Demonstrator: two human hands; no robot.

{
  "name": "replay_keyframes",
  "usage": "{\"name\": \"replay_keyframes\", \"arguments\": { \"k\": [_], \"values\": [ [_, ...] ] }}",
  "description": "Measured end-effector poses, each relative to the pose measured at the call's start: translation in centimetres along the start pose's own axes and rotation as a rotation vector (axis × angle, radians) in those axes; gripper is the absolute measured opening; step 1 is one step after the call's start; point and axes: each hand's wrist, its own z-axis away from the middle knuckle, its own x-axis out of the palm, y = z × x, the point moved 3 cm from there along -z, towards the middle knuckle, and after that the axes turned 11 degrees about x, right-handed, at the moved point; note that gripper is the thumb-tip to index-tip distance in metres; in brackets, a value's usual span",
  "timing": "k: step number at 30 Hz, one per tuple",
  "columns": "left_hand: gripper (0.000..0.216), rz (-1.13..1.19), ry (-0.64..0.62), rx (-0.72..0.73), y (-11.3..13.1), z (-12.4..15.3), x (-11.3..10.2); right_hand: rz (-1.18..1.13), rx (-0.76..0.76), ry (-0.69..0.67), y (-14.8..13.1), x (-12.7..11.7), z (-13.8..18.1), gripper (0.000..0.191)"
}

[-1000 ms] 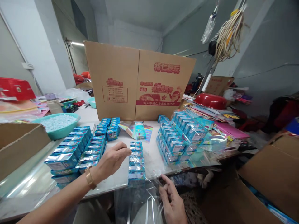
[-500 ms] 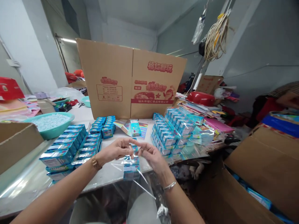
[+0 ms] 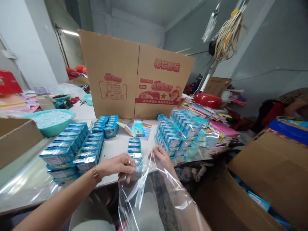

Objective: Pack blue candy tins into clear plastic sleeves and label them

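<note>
A clear plastic bag (image 3: pixel 144 195) hangs between my two hands over the table's front edge. My left hand (image 3: pixel 124 166) pinches one side of its top edge. On the other side, my right hand (image 3: pixel 163 157) grips the film with its fingers closed, and the plastic drapes over my right forearm. Just beyond the hands stands a short row of small blue boxes (image 3: pixel 134 149), its near end partly covered by the film. Left of my left hand are stacked blue boxes (image 3: pixel 60 154); to the right of my right hand is a wrapped stack of the same boxes (image 3: pixel 172 136).
A large cardboard sheet (image 3: pixel 115 73) stands upright at the back. A green basin (image 3: pixel 45 131) of pale pieces is at the left. On the right are a red basin (image 3: pixel 207 101) on papers and an open carton (image 3: pixel 264 166). Another person's arm (image 3: pixel 295 102) shows far right.
My hands, which were close together over the row of boxes, have moved apart and toward me. The clear bag is now spread between them, and more of the row shows.
</note>
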Motion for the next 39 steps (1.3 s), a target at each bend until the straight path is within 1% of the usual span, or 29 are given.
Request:
{"name": "replay_keyframes", "arguments": {
  "k": [1, 3, 4, 5, 6, 7, 8, 9, 10, 11, 12, 13, 15, 16, 17, 18, 19, 21, 22, 24, 25, 27, 28, 30, 31, 33, 36, 38, 39],
  "values": [
    [0.04, -0.063, 0.091, 0.031, 0.6, 0.1, -0.2, -0.071, 0.04, -0.015, 0.3, -0.1, 0.6, 0.05],
    [0.041, -0.239, 0.315, 0.128, 2.1, 0.8, -0.9, -0.226, 0.152, -0.081, 1.4, -0.1, 2.8, 0.079],
    [0.041, -0.342, 0.402, 0.181, 2.9, 1.3, -1.3, -0.279, 0.211, -0.12, 2.2, -0.2, 4.2, 0.093],
    [0.042, -0.444, 0.461, 0.23, 3.7, 1.9, -1.5, -0.288, 0.244, -0.128, 3.0, -0.3, 5.7, 0.103],
    [0.042, -0.535, 0.496, 0.273, 4.3, 2.4, -1.7, -0.255, 0.261, -0.106, 3.8, -0.5, 7.1, 0.105],
    [0.042, -0.604, 0.513, 0.307, 4.7, 2.9, -1.8, -0.216, 0.27, -0.059, 4.7, -0.8, 8.4, 0.097],
    [0.042, -0.641, 0.523, 0.332, 5.0, 3.3, -2.0, -0.142, 0.259, 0.021, 5.6, -1.1, 9.5, 0.082],
    [0.042, -0.641, 0.533, 0.346, 5.1, 3.6, -2.2, -0.046, 0.231, 0.108, 6.3, -1.5, 10.4, 0.063],
    [0.043, -0.607, 0.544, 0.355, 5.1, 3.8, -2.4, 0.058, 0.19, 0.193, 6.8, -1.8, 11.2, 0.045],
    [0.043, -0.534, 0.558, 0.362, 5.0, 3.9, -2.7, 0.164, 0.152, 0.254, 7.2, -2.2, 11.9, 0.039],
    [0.043, -0.421, 0.574, 0.365, 4.8, 4.0, -2.9, 0.247, 0.131, 0.267, 7.3, -2.5, 12.5, 0.045],
    [0.044, -0.28, 0.589, 0.362, 4.5, 4.0, -3.1, 0.282, 0.143, 0.229, 7.3, -2.8, 13.0, 0.05],
    [0.042, 0.042, 0.642, 0.337, 3.7, 3.8, -3.1, 0.215, 0.189, 0.088, 6.5, -3.3, 13.5, 0.057],
    [0.04, 0.202, 0.668, 0.323, 3.2, 3.5, -2.8, 0.141, 0.172, 0.029, 5.6, -3.4, 13.4, 0.066],
    [0.038, 0.355, 0.683, 0.307, 2.7, 3.2, -2.2, 0.069, 0.127, -0.003, 4.5, -3.5, 13.0, 0.074],
    [0.038, 0.494, 0.686, 0.289, 2.3, 2.7, -1.5, 0.011, 0.057, -0.004, 3.4, -3.4, 12.4, 0.081],
    [0.039, 0.609, 0.671, 0.268, 1.8, 2.2, -0.5, -0.018, -0.01, 0.013, 2.4, -3.0, 11.4, 0.081],
    [0.041, 0.742, 0.602, 0.232, 0.9, 1.0, 1.8, -0.027, -0.035, 0.008, 1.6, -1.6, 9.0, 0.07],
    [0.043, 0.758, 0.563, 0.22, 0.5, 0.5, 2.9, -0.032, -0.008, -0.033, 1.8, -0.6, 7.8, 0.068],
    [0.045, 0.709, 0.507, 0.21, -0.2, 0.0, 4.6, -0.042, 0.079, -0.134, 3.3, 1.3, 6.0, 0.064],
    [0.045, 0.665, 0.486, 0.206, -0.6, 0.0, 5.0, -0.048, 0.122, -0.177, 4.4, 2.0, 5.6, 0.059],
    [0.049, 0.568, 0.455, 0.206, -1.4, 0.5, 5.1, -0.072, 0.196, -0.239, 6.7, 2.7, 5.6, 0.042],
    [0.053, 0.522, 0.432, 0.205, -1.8, 0.9, 4.9, -0.084, 0.218, -0.257, 7.7, 2.7, 5.8, 0.037],
    [0.061, 0.45, 0.362, 0.184, -3.0, 1.7, 4.4, -0.079, 0.233, -0.26, 9.0, 2.3, 6.5, 0.041],
    [0.065, 0.426, 0.333, 0.176, -3.7, 2.0, 4.2, -0.062, 0.222, -0.238, 9.3, 1.9, 6.7, 0.043],
    [0.065, 0.422, 0.317, 0.152, -5.4, 2.4, 4.1, -0.032, 0.177, -0.159, 9.4, 1.0, 6.6, 0.041],
    [0.057, 0.527, 0.327, 0.075, -8.7, 2.5, 5.0, -0.066, 0.127, -0.051, 9.4, -0.3, 6.0, 0.04],
    [0.048, 0.623, 0.305, 0.006, -10.8, 2.6, 5.9, -0.077, 0.144, -0.021, 9.7, -1.0, 5.6, 0.041],
    [0.046, 0.66, 0.306, -0.001, -11.6, 2.7, 6.1, -0.069, 0.165, -0.013, 9.8, -1.3, 5.4, 0.043]
  ]
}}
